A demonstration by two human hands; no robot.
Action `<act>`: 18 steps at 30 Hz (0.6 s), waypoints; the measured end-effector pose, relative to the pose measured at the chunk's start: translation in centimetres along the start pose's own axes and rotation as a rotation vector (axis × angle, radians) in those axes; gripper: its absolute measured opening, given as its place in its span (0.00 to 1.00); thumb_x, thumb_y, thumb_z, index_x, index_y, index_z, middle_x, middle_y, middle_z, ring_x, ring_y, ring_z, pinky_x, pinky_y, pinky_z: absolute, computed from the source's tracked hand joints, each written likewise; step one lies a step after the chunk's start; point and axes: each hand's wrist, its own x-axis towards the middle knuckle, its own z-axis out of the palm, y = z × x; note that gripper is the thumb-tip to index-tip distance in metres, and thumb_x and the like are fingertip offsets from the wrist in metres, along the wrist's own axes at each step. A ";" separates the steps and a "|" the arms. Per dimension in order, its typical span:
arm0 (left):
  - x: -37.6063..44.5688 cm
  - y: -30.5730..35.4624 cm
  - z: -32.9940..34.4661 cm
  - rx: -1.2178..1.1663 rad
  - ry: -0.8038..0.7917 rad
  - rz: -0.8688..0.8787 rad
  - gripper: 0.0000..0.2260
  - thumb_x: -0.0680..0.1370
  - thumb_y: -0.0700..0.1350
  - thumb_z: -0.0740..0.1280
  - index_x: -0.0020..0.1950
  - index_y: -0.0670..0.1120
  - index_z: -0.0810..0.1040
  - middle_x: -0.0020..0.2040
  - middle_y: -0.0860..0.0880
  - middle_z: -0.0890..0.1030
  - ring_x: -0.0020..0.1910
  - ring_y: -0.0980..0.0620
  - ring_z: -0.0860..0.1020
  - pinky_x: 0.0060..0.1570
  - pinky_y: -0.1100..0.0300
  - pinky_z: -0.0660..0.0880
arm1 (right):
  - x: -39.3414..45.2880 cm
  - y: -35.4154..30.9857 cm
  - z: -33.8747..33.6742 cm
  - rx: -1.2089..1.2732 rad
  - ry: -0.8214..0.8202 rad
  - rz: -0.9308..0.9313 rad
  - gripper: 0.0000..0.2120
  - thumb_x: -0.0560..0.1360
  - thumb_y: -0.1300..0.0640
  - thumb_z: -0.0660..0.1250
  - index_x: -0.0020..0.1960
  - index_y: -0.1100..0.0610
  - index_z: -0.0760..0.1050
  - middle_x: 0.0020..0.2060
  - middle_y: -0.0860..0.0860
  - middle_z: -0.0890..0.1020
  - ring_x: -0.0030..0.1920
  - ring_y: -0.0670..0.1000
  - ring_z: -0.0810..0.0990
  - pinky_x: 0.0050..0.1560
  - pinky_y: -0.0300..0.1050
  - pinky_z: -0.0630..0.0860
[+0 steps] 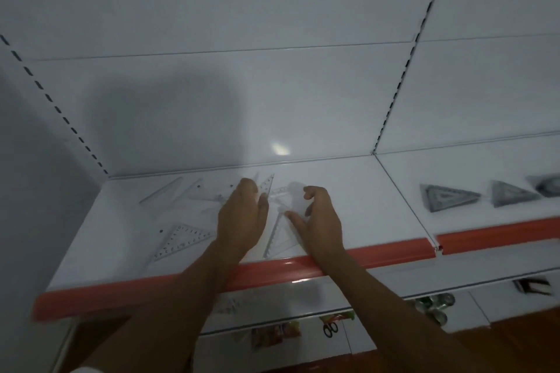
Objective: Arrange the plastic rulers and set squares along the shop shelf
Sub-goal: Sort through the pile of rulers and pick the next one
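Note:
Clear plastic rulers and set squares lie scattered on a white shelf [348,191] with a red front strip. Two rulers [162,191] lie at the back left. One set square [178,239] sits at the front left and a narrow one [268,186] at the back middle. Another set square [278,236] lies between my hands. My left hand [242,218] rests flat, fingers straight, over the pieces in the middle. My right hand [318,221] hovers beside it with curled fingers, its thumb touching the middle set square. Whether it holds a clear piece is unclear.
On the neighbouring shelf section to the right lie three grey packs of set squares [445,197]. The white back panel [272,85] rises behind. Lower shelves hold scissors [330,328], cans [436,306] and coloured packets [275,333].

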 end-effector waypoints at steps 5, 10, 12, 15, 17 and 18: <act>4.4 4.8 1.8 -0.197 -0.137 -0.054 0.13 0.77 0.52 0.66 0.57 0.46 0.74 0.47 0.51 0.78 0.45 0.51 0.77 0.46 0.57 0.74 | 0.2 -1.1 -2.8 0.028 0.100 0.081 0.29 0.68 0.50 0.77 0.62 0.49 0.66 0.45 0.38 0.74 0.37 0.40 0.76 0.35 0.26 0.70; 4.5 10.9 5.2 -0.531 -0.355 -0.007 0.08 0.79 0.50 0.65 0.48 0.47 0.78 0.40 0.52 0.81 0.41 0.53 0.79 0.41 0.64 0.72 | -0.1 0.4 -10.5 -0.103 0.249 0.170 0.31 0.69 0.52 0.76 0.66 0.50 0.65 0.46 0.41 0.72 0.31 0.42 0.73 0.34 0.33 0.72; 3.7 14.8 6.8 -0.643 -0.485 0.051 0.06 0.78 0.48 0.66 0.46 0.46 0.79 0.36 0.51 0.82 0.37 0.57 0.80 0.40 0.65 0.72 | -1.3 1.9 -14.2 -0.157 0.343 0.211 0.31 0.68 0.52 0.76 0.66 0.49 0.65 0.50 0.42 0.74 0.30 0.42 0.72 0.34 0.36 0.74; 1.3 21.4 9.0 -0.755 -0.602 0.127 0.05 0.77 0.44 0.68 0.45 0.43 0.80 0.34 0.51 0.81 0.31 0.63 0.77 0.35 0.69 0.71 | -4.5 4.3 -20.2 -0.213 0.450 0.308 0.30 0.69 0.49 0.76 0.65 0.48 0.64 0.42 0.42 0.77 0.31 0.44 0.74 0.32 0.37 0.73; -0.9 25.8 10.3 -0.785 -0.656 0.187 0.03 0.78 0.42 0.67 0.46 0.44 0.80 0.36 0.52 0.81 0.33 0.62 0.78 0.32 0.74 0.70 | -7.1 5.8 -24.1 -0.241 0.500 0.392 0.29 0.69 0.46 0.74 0.65 0.45 0.64 0.35 0.44 0.77 0.32 0.45 0.77 0.34 0.42 0.78; -2.1 27.8 11.1 -0.785 -0.675 0.221 0.03 0.78 0.42 0.66 0.47 0.45 0.79 0.37 0.53 0.81 0.35 0.62 0.78 0.34 0.74 0.70 | -8.4 6.5 -26.0 -0.251 0.530 0.422 0.29 0.69 0.44 0.74 0.64 0.45 0.63 0.36 0.45 0.78 0.34 0.45 0.78 0.35 0.43 0.79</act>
